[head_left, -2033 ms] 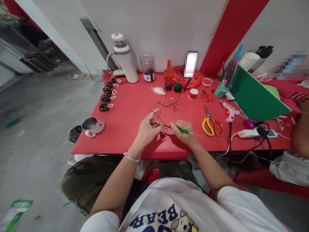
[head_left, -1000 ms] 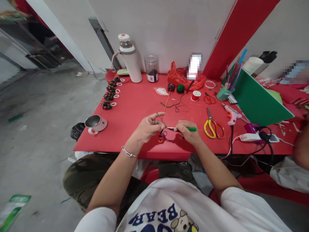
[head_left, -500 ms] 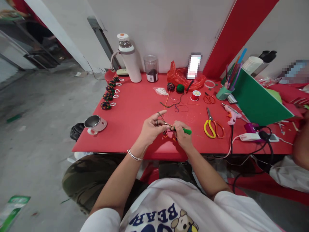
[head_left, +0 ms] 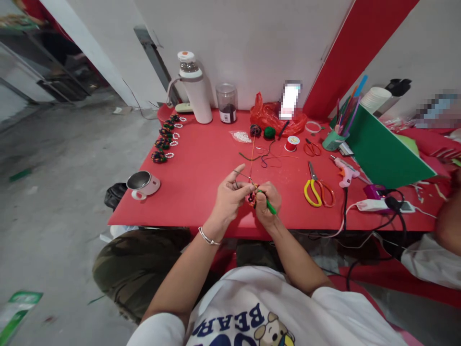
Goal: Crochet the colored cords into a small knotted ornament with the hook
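My left hand [head_left: 230, 195] pinches a small knotted piece of coloured cord [head_left: 251, 198] just above the red table [head_left: 194, 168], thumb and forefinger closed on it. An orange strand [head_left: 252, 154] runs from the knot up toward the yarn balls [head_left: 262, 131]. My right hand [head_left: 267, 203] sits right against the left one and grips a green-handled hook tool [head_left: 269, 205], its tip at the knot. Both hands hover near the table's front edge.
Yellow and orange scissors [head_left: 317, 188], a pink glue gun [head_left: 344, 169], a red thread spool [head_left: 292, 142], a white flask [head_left: 195, 89], a jar [head_left: 226, 103], a steel mug [head_left: 141, 184], finished bead pieces [head_left: 163, 139], a green board [head_left: 382, 150]. Another person's arm [head_left: 446, 211] is at the right.
My right hand has moved left, closing up against my left hand, and the green tool has tilted from lying level to pointing down-right. The knot is now bunched between both hands.
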Available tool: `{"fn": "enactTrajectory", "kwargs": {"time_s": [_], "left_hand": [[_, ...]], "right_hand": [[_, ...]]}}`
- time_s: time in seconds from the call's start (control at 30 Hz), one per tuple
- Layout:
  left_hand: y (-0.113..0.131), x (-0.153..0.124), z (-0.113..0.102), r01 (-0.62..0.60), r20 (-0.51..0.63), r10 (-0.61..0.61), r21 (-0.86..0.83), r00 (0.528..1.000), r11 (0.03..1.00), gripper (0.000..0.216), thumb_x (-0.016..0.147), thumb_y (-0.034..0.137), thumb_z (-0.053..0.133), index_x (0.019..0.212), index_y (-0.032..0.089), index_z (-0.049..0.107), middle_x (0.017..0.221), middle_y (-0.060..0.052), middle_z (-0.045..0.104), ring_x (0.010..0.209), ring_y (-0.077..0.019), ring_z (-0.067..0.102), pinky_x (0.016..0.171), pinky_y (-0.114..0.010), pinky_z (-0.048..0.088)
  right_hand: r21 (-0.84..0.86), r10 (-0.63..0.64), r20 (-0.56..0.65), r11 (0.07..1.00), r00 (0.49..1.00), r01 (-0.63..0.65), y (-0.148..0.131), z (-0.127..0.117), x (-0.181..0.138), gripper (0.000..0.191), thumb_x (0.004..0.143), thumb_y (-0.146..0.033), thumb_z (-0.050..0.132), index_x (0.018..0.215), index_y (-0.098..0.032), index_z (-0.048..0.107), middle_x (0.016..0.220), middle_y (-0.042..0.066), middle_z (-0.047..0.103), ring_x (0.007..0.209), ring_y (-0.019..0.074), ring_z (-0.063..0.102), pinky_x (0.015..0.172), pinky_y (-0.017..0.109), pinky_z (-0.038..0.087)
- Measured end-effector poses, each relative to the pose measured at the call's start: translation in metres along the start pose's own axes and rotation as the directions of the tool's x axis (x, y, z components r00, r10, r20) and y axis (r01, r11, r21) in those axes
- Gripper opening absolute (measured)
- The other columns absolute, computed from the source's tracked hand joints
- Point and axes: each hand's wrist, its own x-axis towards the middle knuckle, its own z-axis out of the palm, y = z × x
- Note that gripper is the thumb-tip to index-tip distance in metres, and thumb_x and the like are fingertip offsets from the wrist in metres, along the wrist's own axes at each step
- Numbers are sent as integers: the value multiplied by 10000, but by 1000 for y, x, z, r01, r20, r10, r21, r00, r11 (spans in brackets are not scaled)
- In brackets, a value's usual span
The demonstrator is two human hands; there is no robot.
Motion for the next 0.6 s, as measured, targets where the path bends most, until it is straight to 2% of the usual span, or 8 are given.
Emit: {"fn": "enactTrajectory", "kwargs": {"time_s": [0.1,0.23,0.47,0.6], "left_hand": [[10,0,-11,63,92,-65,24,994,998,1173,541,269,987,1580,99,469,625,30,718,375,-30,384,401,-187,199],[21,0,-23,92,166,-108,105,980,990,1103,554,234,985,1542,88,516,628,16,716,402,-44,423,418,-186,227],[26,2,-33,99,199,-125,137,972,986,901,583,185,957,1421,100,639,634,23,686,424,-42,418,430,-192,244],[28,4,-38,100,244,-136,157,960,983,815,598,173,940,1370,111,685,640,5,691,459,-63,473,454,-197,278]], "right_hand": [[147,35,63,988,997,-44,2,-3,1,488,1070,-633,403,858,-255,627,706,2,631,651,170,601,618,317,467],[277,-8,166,960,986,-39,6,-15,7,480,1039,-654,466,863,-257,668,725,8,646,668,169,608,624,323,477],[255,-93,330,967,939,6,10,-38,23,435,1016,-641,531,975,-265,746,1059,83,739,951,223,704,814,379,567],[262,-132,405,965,905,23,10,-48,32,323,1032,-526,583,969,-267,765,1135,88,741,938,213,697,812,378,574]]}}
